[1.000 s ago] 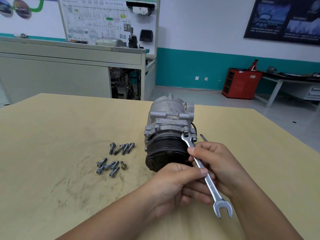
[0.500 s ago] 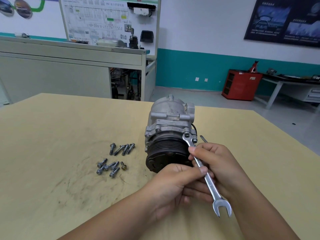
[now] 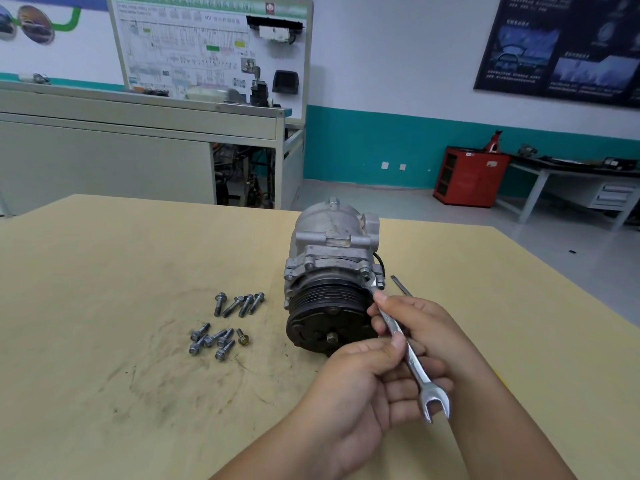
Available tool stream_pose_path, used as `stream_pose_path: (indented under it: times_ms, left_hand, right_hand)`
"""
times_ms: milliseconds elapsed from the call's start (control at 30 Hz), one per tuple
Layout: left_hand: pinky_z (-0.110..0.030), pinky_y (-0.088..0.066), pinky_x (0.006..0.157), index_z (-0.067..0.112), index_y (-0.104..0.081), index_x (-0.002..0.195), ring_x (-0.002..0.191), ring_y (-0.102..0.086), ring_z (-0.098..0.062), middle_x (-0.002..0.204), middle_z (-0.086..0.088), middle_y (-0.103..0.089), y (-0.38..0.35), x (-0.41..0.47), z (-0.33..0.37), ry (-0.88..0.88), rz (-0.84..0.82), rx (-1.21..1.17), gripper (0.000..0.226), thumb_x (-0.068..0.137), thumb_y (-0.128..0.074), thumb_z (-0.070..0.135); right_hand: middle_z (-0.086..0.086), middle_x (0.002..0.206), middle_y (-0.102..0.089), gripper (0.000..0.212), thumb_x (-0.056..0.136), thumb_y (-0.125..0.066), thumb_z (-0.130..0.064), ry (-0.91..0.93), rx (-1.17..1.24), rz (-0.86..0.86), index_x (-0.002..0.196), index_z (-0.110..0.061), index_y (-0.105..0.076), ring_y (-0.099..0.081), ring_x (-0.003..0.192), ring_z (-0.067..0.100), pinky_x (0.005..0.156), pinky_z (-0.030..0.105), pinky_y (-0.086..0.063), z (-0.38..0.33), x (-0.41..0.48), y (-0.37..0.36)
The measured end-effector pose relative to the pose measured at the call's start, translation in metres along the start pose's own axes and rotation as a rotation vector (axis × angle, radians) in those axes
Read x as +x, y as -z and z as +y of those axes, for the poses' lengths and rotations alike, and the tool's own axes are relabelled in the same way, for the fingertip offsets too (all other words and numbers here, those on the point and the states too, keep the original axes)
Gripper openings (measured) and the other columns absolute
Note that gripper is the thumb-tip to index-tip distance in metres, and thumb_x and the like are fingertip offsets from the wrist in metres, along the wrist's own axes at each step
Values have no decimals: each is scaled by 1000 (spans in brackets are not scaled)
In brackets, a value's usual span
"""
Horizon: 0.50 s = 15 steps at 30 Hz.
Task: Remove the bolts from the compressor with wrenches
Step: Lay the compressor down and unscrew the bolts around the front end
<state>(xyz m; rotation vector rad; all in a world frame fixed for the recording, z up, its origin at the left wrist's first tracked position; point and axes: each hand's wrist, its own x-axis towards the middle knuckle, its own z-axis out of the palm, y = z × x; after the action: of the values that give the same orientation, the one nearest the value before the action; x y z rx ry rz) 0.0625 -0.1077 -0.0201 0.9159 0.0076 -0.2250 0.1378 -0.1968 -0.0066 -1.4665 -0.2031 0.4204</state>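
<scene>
Compressor [image 3: 332, 258] lies on its side mid-counter, black pulley face toward the camera, grey body pointing away. Several bolt heads still sit in its front flange, e.g. one upper left [image 3: 308, 261] and one upper right [image 3: 364, 270]. The open-end wrench [image 3: 405, 344] has its far end at the flange's right corner, on or right against a bolt there; can't tell if it's fully seated. Its free end hangs toward the camera. Right hand [image 3: 426, 327] pinches the wrench shank near the head, its fingers [image 3: 381, 301] curled on it. Left hand [image 3: 356, 386] grips mid-shank, thumb on top, other digits curled underneath. About ten loose bolts [image 3: 239, 304] lie in two small clusters on the counter [image 3: 104, 271], left of the compressor and apart from it. A thin dark tool [image 3: 401, 285] lies just right of the compressor. Judgement: well underway, many bolts out, at least three left in the flange, one being worked now.
</scene>
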Motion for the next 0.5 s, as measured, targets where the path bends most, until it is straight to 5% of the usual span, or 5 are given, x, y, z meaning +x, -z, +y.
stream_pose_path:
  times_ms: [133,500]
  left_hand:
    - [-26,-55,47,5,-68,72,55,-69,-23,69,-15,-70,-5,-3,-5,-70,100,22,21,79,-58,22]
    - [-25,-53,46,4,-65,78,52,-67,-22,69,-14,-70,-8,-10,-9,-142,211,151,23,94,-54,17]
  right_hand:
    - [1,52,-53,27,68,-64,-35,-19,65,-48,66,-8,-67,-32,34,7,37,15,-30,0,-4,1]
    - [1,52,-51,34,91,-55,-24,20,7,-29,63,-11,-69,-26,30,5,33,13,-26,2,-7,-2]
